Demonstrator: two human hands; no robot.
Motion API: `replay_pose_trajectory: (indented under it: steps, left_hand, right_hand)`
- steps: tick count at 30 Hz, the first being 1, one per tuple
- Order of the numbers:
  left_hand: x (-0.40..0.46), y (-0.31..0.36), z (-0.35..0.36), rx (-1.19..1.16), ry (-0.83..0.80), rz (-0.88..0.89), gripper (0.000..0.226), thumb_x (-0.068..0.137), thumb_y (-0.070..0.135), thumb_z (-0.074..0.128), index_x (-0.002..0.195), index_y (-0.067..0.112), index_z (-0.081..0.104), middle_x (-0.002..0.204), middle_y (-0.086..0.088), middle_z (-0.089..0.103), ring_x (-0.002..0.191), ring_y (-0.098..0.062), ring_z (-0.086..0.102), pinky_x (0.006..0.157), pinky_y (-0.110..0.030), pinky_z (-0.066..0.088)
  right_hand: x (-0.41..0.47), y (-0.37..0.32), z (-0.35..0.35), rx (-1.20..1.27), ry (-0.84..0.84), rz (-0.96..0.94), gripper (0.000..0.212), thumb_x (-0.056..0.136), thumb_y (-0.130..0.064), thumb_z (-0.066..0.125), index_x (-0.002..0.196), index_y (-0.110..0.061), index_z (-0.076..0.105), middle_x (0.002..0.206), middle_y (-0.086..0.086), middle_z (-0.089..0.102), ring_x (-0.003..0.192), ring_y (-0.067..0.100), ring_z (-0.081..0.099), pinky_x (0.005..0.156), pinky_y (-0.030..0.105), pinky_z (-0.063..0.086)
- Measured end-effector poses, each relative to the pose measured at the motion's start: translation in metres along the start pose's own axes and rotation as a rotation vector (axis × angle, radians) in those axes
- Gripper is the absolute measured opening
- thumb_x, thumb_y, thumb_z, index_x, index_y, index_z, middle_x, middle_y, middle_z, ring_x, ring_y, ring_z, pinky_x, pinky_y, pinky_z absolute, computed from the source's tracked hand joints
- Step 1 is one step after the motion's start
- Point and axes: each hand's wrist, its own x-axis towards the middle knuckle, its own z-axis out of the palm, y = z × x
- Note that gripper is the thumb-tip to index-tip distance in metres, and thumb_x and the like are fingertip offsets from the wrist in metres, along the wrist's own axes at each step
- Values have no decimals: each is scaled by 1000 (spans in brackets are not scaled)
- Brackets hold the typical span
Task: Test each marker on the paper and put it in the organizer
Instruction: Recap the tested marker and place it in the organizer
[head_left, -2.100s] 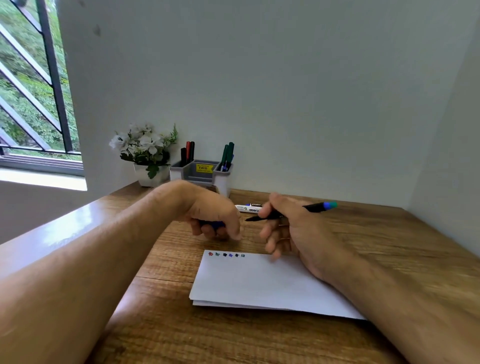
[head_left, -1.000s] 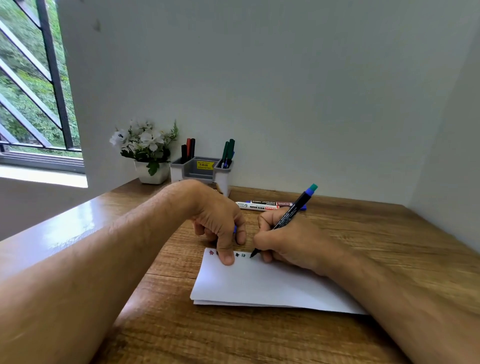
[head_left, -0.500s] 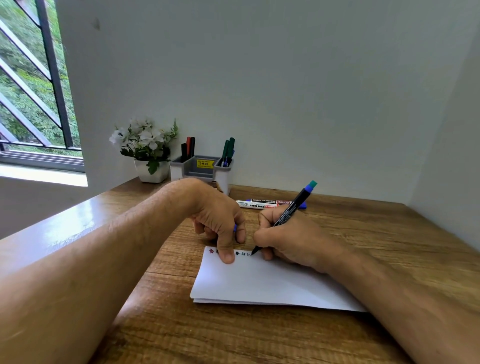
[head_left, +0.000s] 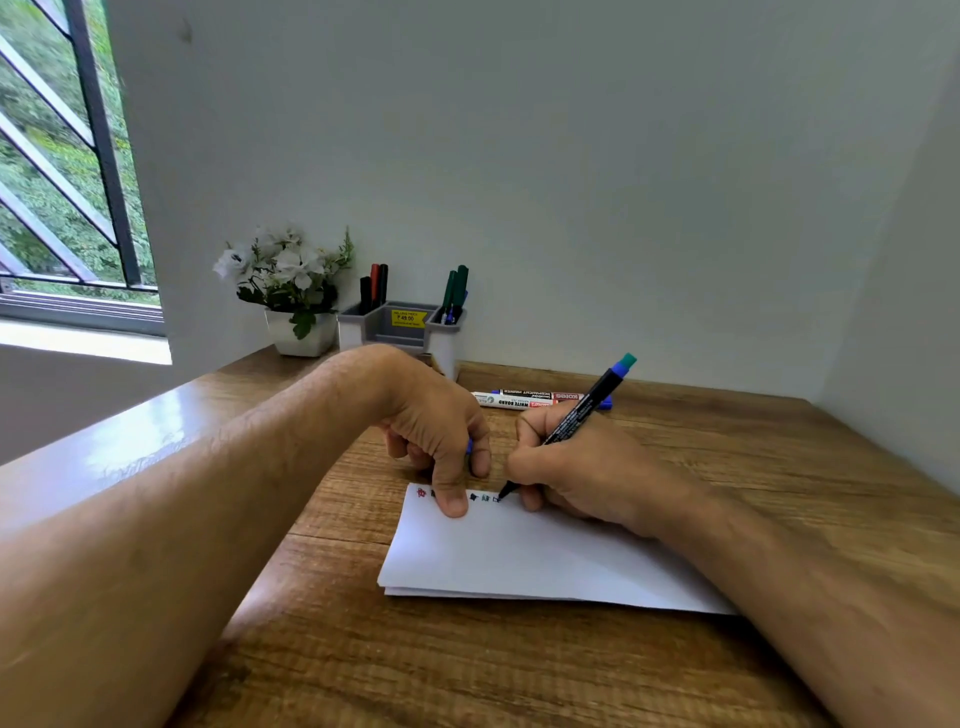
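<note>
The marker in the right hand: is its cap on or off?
Off: the marker's bare tip touches the paper, in the right hand.

Since 2.1 s ago the right hand (head_left: 582, 467) swings the marker (head_left: 582, 415) from level to tilted toward 1 o'clock, tip down on the paper (head_left: 519, 556) adding a new mark (head_left: 496, 499), while the left hand (head_left: 436, 431) drops its thumb onto the sheet's top edge.
</note>
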Motion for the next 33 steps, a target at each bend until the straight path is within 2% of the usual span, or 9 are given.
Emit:
replay_pose_trajectory:
  steps: [3,10,17,25,30,33]
  left_hand:
    - [0,0,0,10,-6,-3,35,74,19,84,97,29,59,97,-10,47,66,-14,41,55,-24,37]
    - [-1,1,0,4,-8,-1,36,74,18,84,97,29,59,90,-9,47,62,-13,39,52,-24,35]
    - [0,1,0,16,-6,-6,35,76,19,82,99,29,58,99,-10,47,67,-14,41,59,-26,40]
    - [4,-1,0,4,-11,0,35,76,18,83,99,28,59,101,-11,48,68,-15,42,56,-25,39]
    - [4,-1,-1,2,-7,0,34,75,18,83,96,30,59,94,-8,50,64,-13,43,54,-24,40]
    - [4,0,-1,9,-8,0,33,76,19,82,96,30,58,91,-7,50,64,-13,44,58,-25,41]
  right_hand:
    - [0,0,0,-18,-4,1,13,61,-27,65,54,-22,56,51,2,65,33,2,41,35,16,30]
    - [1,2,0,-28,2,3,10,62,-25,64,56,-22,57,53,3,67,34,2,41,35,16,30]
    - [1,1,-1,-18,13,-1,12,62,-25,65,60,-19,55,51,3,65,32,0,43,34,14,30]
    - [1,0,0,-2,-2,7,17,60,-25,67,48,-23,55,49,2,64,31,1,44,33,12,30]
    - [2,0,1,-55,21,24,19,47,-41,66,52,-25,57,51,2,66,34,1,44,36,15,31]
    - [2,1,0,-49,22,30,13,57,-32,66,57,-22,57,52,2,67,34,0,46,36,15,32]
